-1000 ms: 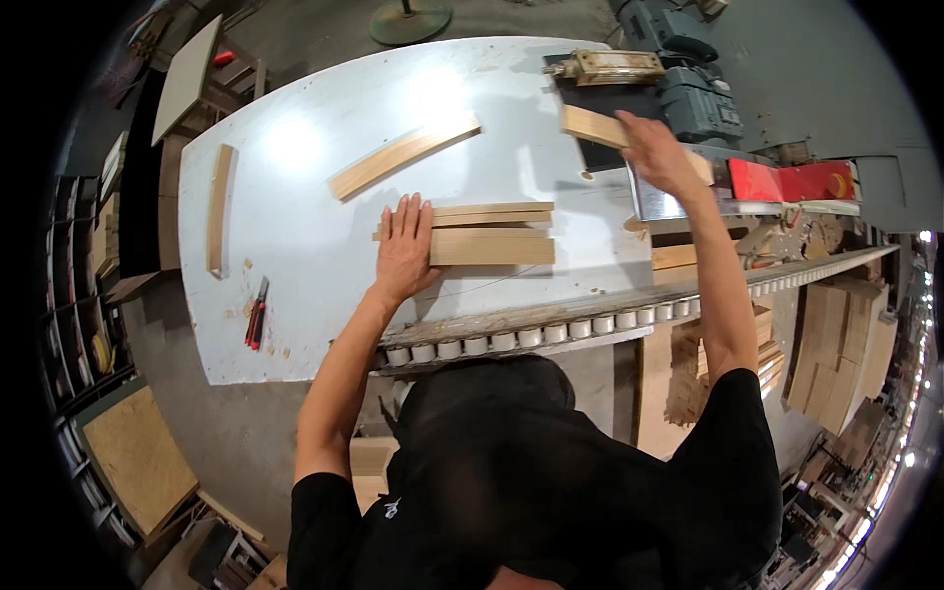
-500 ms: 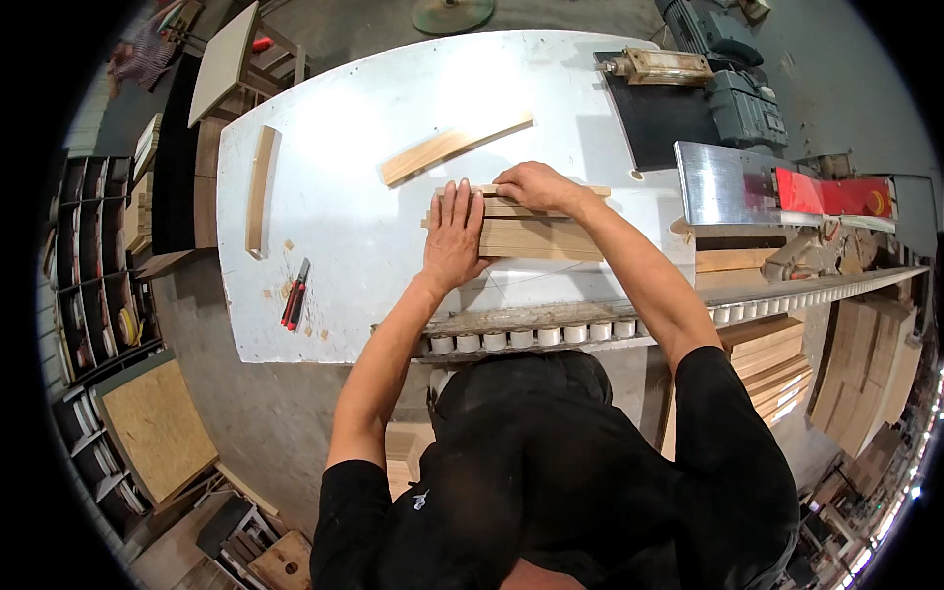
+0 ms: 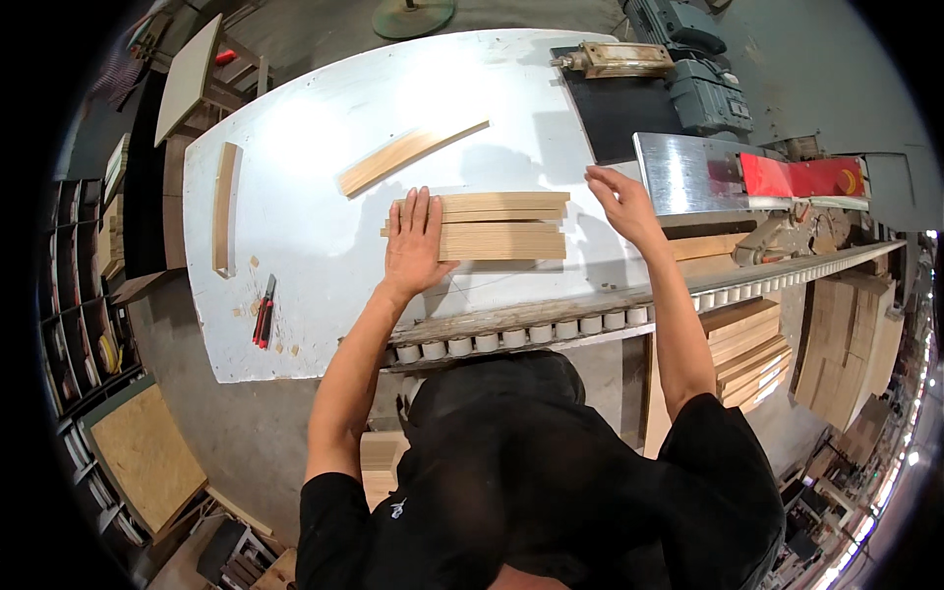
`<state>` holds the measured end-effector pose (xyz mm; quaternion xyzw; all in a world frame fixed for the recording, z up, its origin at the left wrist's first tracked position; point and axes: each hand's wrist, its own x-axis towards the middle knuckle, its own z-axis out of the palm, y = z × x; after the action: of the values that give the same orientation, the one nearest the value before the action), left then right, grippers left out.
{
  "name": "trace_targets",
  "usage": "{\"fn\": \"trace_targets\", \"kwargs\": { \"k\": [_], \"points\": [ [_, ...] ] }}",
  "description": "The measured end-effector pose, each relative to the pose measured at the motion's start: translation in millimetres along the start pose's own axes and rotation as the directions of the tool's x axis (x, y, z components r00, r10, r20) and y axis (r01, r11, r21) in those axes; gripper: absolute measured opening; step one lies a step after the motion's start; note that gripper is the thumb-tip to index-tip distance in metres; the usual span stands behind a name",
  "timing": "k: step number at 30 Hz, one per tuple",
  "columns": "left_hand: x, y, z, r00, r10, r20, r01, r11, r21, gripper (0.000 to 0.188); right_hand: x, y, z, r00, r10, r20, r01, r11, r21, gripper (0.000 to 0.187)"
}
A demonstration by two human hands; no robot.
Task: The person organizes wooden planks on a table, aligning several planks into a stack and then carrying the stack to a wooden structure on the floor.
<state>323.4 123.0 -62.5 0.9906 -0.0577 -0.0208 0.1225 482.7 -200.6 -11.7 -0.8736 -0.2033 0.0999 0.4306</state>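
Observation:
Several pale wooden strips [image 3: 503, 242] lie side by side on the white tabletop, with a narrow dark gap between the farther and nearer ones. Across their left ends rests my left hand [image 3: 413, 244], palm down with fingers stretched out. My right hand [image 3: 623, 205] is held off to the right of the strips, touching none of them. Its fingers are partly bent and apart, with nothing visible in them. A separate wooden strip [image 3: 408, 157] lies slantwise beyond the group. Another strip [image 3: 225, 208] is near the table's left edge.
A red-and-black utility knife [image 3: 265, 313] lies among wood chips at the left. A row of white rollers [image 3: 511, 336] runs along the near edge. To the right are a shiny metal plate [image 3: 683, 175], a red guard [image 3: 787, 177] and a grey motor [image 3: 708, 98].
My right hand has let go of the far strips and moved right, away from them. My left hand stays on the left ends. The whole view has shifted somewhat.

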Motion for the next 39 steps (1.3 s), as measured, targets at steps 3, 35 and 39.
{"fn": "trace_targets", "kwargs": {
  "k": [3, 35, 39],
  "points": [
    [0.2, 0.7, -2.0, 1.0, -0.014, 0.012, 0.014, 1.0, 0.012, 0.109, -25.3, 8.2, -12.4, 0.993, 0.111, -0.037, -0.108, 0.991, 0.081, 0.032],
    [29.4, 68.4, -10.5, 0.967, 0.164, 0.196, -0.161, 0.986, -0.033, 0.112, -77.8, 20.5, -10.9, 0.967, 0.241, 0.076, -0.245, 0.968, 0.049, 0.034],
    [37.7, 62.7, -3.1, 0.979, 0.102, 0.174, -0.102, 0.995, -0.008, 0.111, -82.8, 24.5, -13.8, 0.962, 0.263, 0.07, -0.268, 0.96, 0.077, 0.034]
  ]
}}
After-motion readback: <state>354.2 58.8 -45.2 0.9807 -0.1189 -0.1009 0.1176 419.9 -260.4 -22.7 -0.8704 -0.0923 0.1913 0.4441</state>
